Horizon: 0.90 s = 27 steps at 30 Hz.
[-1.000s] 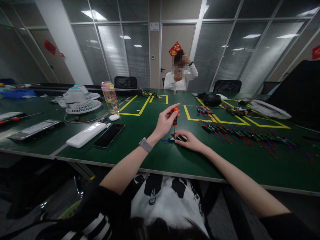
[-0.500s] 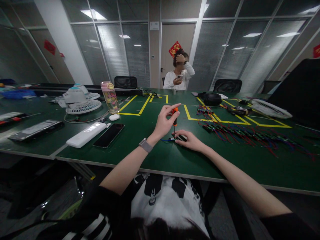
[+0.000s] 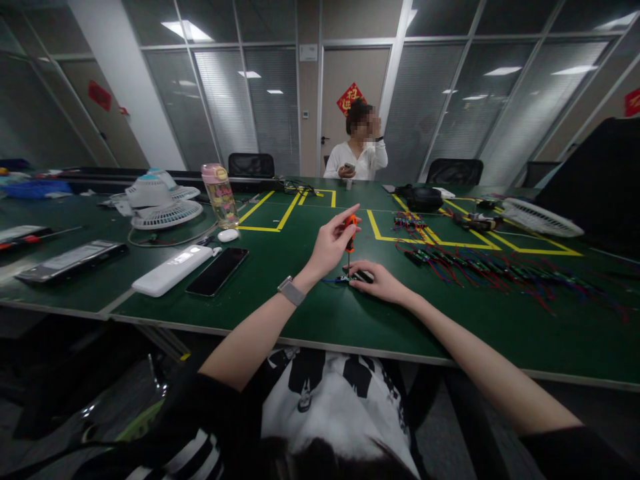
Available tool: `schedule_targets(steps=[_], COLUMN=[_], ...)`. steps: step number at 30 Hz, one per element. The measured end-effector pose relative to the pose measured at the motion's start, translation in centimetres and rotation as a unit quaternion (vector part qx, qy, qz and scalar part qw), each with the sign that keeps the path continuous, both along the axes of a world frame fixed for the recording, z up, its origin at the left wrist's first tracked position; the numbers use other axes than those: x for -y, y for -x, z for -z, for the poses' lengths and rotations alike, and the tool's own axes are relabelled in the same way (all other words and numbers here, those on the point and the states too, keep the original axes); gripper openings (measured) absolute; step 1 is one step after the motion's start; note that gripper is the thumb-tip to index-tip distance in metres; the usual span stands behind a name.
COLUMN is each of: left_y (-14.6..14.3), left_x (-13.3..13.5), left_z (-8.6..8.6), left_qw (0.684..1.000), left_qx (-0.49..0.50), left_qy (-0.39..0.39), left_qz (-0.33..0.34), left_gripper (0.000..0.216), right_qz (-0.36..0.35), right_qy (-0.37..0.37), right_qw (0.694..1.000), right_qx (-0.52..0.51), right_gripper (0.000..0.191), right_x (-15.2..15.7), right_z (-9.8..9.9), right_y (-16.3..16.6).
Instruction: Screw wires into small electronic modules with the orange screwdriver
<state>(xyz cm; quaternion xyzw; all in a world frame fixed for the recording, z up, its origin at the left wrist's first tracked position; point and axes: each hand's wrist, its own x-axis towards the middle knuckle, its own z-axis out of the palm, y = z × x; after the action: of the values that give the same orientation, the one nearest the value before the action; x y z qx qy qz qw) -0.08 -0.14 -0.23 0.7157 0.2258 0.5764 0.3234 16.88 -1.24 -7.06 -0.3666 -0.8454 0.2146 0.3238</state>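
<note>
My left hand (image 3: 332, 241) grips the orange and black handle of a screwdriver (image 3: 351, 245) between thumb and fingers. The screwdriver stands upright, its thin shaft pointing down at a small circuit board (image 3: 345, 279) on the green table. My right hand (image 3: 376, 281) is closed around the board's right side, thumb and fingers pressing it against the table. A dark piece shows between those fingers, and a blue wire sticks out from the board's left end. The exact spot where the tip meets the board is too small to make out.
To the right lie several wired circuit boards (image 3: 480, 263). On the left are a black phone (image 3: 218, 271), a white power bank (image 3: 173, 269), a pink-lidded bottle (image 3: 220, 197) and a white fan (image 3: 160, 203). A person (image 3: 357, 150) sits across the green table (image 3: 310, 313).
My left thumb and fingers have shifted slightly on the screwdriver handle; my right hand stays put on the board. The person opposite has lowered the phone and moved a hand beside the head.
</note>
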Motion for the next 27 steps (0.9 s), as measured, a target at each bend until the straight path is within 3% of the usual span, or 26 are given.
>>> schedule_targets(steps=[4, 9, 14, 19, 24, 27], left_y=[0.04, 0.12, 0.1, 0.04, 0.24, 0.37], left_x=[0.14, -0.06, -0.2, -0.17, -0.23, -0.37], left_z=[-0.17, -0.3, 0.03, 0.02, -0.08, -0.19], left_qw=[0.997, 1.0, 0.996, 0.999, 0.991, 0.996], left_qx=[0.005, 0.002, -0.01, -0.014, -0.028, -0.038], left_qy=[-0.024, -0.003, -0.054, -0.027, -0.083, -0.067], left_qz=[-0.07, 0.004, -0.075, -0.009, -0.103, -0.042], left_gripper=[0.034, 0.035, 0.032, 0.035, 0.031, 0.034], right_qz=[0.0, -0.005, -0.002, -0.005, -0.004, 0.0], right_qy=[0.0, -0.003, -0.003, -0.008, -0.011, -0.005], right_qw=[1.0, 1.0, 1.0, 1.0, 1.0, 1.0], right_qx=[-0.003, -0.005, 0.0, -0.001, -0.006, -0.008], right_gripper=[0.013, 0.013, 0.013, 0.013, 0.013, 0.011], right_x=[0.03, -0.01, -0.03, -0.14, -0.17, -0.1], right_z=[-0.03, -0.04, -0.01, 0.13, 0.18, 0.13], right_y=[0.04, 0.0, -0.05, -0.06, -0.04, -0.02])
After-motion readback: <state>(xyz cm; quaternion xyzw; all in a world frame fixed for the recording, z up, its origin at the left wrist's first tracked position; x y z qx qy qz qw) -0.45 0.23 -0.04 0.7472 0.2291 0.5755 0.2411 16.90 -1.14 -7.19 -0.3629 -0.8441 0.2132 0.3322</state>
